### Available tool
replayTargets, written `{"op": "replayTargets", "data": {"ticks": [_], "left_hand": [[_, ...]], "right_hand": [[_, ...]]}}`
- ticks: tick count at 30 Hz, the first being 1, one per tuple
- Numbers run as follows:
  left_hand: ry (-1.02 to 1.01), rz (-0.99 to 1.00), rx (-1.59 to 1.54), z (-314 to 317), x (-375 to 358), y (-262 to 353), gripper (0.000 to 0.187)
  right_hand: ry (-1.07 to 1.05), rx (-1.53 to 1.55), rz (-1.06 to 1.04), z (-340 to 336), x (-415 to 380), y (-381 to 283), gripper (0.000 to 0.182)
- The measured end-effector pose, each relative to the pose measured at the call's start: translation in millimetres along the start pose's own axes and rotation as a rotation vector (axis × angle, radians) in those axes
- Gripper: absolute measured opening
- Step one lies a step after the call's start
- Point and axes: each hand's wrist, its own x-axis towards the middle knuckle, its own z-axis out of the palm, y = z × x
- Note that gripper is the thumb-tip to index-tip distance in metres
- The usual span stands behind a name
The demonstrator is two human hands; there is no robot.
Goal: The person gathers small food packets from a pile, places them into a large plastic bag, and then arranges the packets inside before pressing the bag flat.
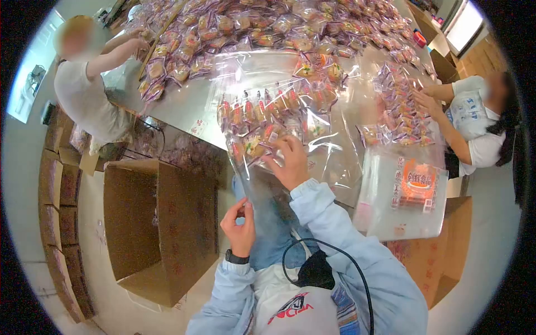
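A large clear plastic bag (338, 142) lies on the metal table in front of me, with rows of small wrapped food packets (259, 111) inside. My right hand (290, 164) is over the near end of the bag, beside a packet (254, 146); its thumb and fingers are apart and curved. Lower and to the left, my left hand (239, 226) is closed in a pinch at the bag's near edge. The film between its fingertips is thin and hard to make out.
A heap of purple-edged packets (251, 28) covers the table's far side. Open cardboard boxes (159, 223) stand left and right below the table. Flat printed bags (402, 195) lie at right. One co-worker (92, 95) is at left, another (474, 120) at right beside a filled bag.
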Motion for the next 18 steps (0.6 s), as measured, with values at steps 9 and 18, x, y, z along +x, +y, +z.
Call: {"op": "replayTargets", "data": {"ticks": [9, 18], "left_hand": [[-0.022, 0.028, 0.019, 2, 2, 1, 0.015], [-0.034, -0.005, 0.003, 2, 1, -1, 0.016]], "right_hand": [[-0.051, 0.048, 0.231, 2, 4, -21, 0.041], [0.17, 0.178, -0.125, 10, -1, -20, 0.018]]}}
